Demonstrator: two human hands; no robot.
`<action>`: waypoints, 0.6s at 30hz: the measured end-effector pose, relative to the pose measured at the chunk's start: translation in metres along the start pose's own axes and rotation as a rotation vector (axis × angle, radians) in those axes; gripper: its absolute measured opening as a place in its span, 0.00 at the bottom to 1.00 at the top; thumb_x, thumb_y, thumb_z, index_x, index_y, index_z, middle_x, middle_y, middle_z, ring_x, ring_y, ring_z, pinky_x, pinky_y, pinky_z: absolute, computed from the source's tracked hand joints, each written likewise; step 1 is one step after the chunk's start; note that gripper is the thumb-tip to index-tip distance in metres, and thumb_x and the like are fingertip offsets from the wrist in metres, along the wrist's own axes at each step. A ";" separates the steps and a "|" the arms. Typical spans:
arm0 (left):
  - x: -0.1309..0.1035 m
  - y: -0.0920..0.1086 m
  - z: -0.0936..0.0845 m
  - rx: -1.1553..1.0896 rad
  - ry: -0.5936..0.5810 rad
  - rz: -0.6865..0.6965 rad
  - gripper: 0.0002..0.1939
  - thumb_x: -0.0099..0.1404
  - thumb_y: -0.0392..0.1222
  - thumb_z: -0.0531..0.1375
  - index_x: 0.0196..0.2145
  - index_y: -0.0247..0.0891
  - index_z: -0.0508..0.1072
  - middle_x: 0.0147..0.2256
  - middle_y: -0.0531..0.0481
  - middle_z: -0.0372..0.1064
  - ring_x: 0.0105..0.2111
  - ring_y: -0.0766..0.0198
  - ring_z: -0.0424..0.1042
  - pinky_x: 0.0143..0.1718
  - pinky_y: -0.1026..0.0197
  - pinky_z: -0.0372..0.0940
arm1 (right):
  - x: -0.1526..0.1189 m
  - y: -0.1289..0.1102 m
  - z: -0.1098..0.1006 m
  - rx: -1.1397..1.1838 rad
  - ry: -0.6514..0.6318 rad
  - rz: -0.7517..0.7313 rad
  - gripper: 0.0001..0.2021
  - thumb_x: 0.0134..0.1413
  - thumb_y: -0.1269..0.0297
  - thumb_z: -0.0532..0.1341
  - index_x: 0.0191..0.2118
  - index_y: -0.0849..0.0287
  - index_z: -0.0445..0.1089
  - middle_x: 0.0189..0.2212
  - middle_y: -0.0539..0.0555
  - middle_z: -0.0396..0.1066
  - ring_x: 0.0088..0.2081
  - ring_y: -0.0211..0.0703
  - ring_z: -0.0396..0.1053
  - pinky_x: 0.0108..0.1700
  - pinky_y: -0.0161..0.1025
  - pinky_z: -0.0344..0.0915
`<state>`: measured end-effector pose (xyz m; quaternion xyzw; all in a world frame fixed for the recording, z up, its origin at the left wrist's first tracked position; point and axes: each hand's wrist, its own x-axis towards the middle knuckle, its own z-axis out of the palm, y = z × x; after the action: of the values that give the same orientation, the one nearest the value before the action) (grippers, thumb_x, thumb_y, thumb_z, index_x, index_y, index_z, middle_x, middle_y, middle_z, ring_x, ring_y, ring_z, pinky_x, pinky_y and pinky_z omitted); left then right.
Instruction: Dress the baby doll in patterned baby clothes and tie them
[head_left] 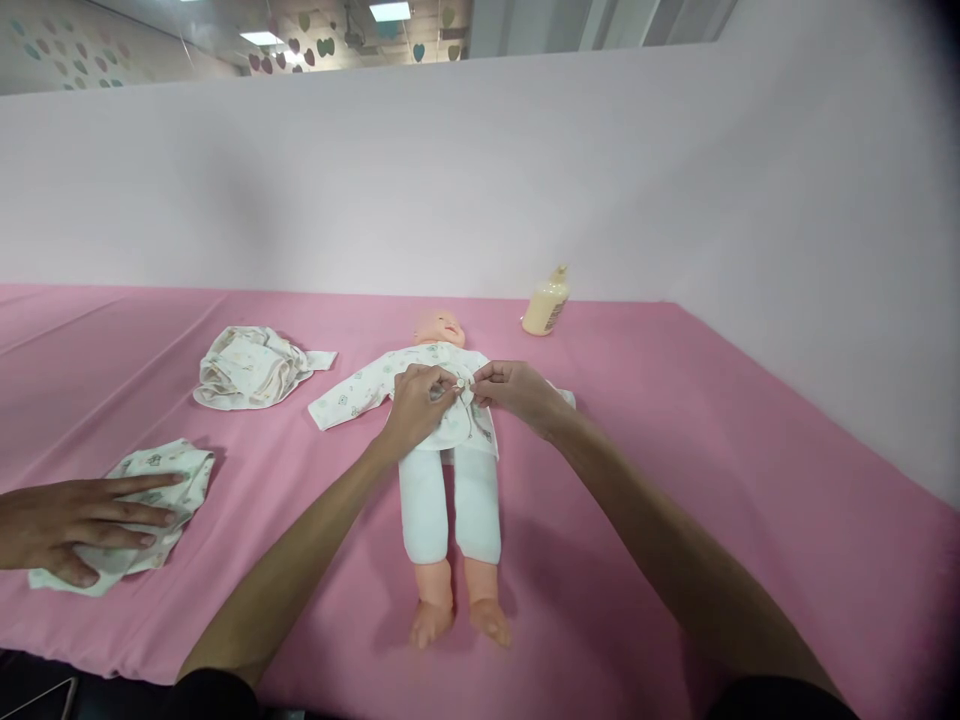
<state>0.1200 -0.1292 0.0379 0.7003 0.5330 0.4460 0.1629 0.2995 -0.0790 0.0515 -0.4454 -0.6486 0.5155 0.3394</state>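
A baby doll (424, 508) lies on its back, feet toward me, in white leggings and a white printed wrap shirt (360, 393). At its chest a small tie string (460, 384) shows between my hands, with thin ends hanging over the shirt front. My left hand (420, 405) pinches the string from the left, fingertips together. From the other side, my right hand (521, 395) pinches it between thumb and finger. The doll's left sleeve is mostly hidden behind my right hand. Fine detail of the string is too small to make out.
The doll lies on a pink padded surface (600, 560). A lotion pump bottle (546, 307) stands behind to the right, by a white wall (375, 180). Bundled printed clothing (251, 370) lies left. Another person's hand (97, 525) rests flat on a folded printed cloth (191, 465).
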 end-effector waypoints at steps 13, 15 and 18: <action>-0.001 -0.006 0.005 0.135 0.070 0.095 0.02 0.66 0.39 0.62 0.34 0.41 0.74 0.36 0.53 0.75 0.46 0.59 0.67 0.52 0.53 0.53 | -0.007 -0.007 0.004 -0.115 0.009 -0.073 0.05 0.46 0.67 0.65 0.33 0.59 0.74 0.29 0.52 0.75 0.31 0.39 0.72 0.36 0.36 0.69; -0.001 -0.008 0.007 0.183 0.094 0.136 0.02 0.66 0.38 0.62 0.35 0.41 0.75 0.36 0.52 0.76 0.46 0.58 0.67 0.51 0.53 0.54 | -0.007 -0.008 0.005 -0.107 0.011 -0.057 0.06 0.46 0.68 0.65 0.34 0.59 0.74 0.29 0.52 0.75 0.30 0.39 0.72 0.36 0.36 0.69; -0.002 -0.011 0.010 0.256 0.133 0.193 0.03 0.67 0.38 0.61 0.36 0.42 0.75 0.37 0.51 0.77 0.46 0.58 0.68 0.50 0.52 0.54 | -0.007 -0.009 0.006 -0.109 0.003 -0.049 0.07 0.46 0.69 0.65 0.35 0.59 0.74 0.30 0.51 0.76 0.31 0.40 0.72 0.37 0.36 0.69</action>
<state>0.1211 -0.1248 0.0238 0.7322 0.5254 0.4333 -0.0069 0.2943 -0.0886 0.0589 -0.4480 -0.6861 0.4700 0.3282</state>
